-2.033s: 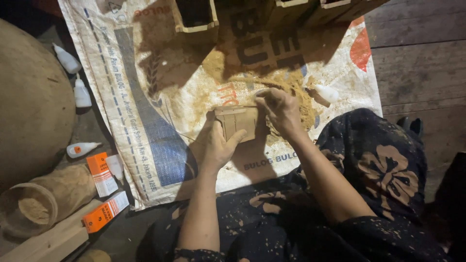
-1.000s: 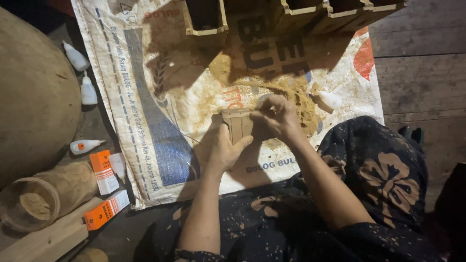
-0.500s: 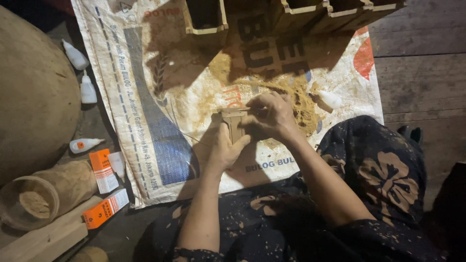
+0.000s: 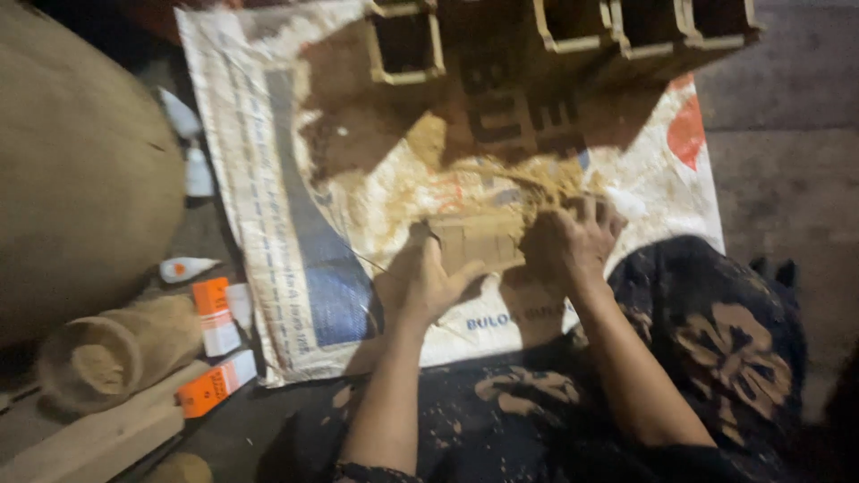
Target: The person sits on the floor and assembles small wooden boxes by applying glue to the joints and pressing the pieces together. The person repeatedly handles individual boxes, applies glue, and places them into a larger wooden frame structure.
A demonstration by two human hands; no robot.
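Landmark: a printed woven sack [image 4: 295, 268] spread flat on the floor; every place below is told from it.
Block: a small brown wooden block [image 4: 476, 240] sits over the middle of the sack, at the near edge of a heap of sawdust [image 4: 501, 179].
Left hand: the left hand [image 4: 428, 284] cups the block's left end, thumb up along its side and fingers curled under, closed around it.
Right hand: the right hand [image 4: 571, 240] lies over the block's right end with fingers spread and bent, pressing on it; blur hides how tightly it grips.
Wooden frames: open square wooden frames [image 4: 404, 43] stand along the sack's far edge.
Glue bottles: small white bottles [image 4: 192, 170] lie just off the sack's left edge.
Orange boxes: orange and white boxes [image 4: 215, 309] lie near the sack's left near corner.
Lap: dark flowered cloth [image 4: 725, 349] covers the sack's near right edge.
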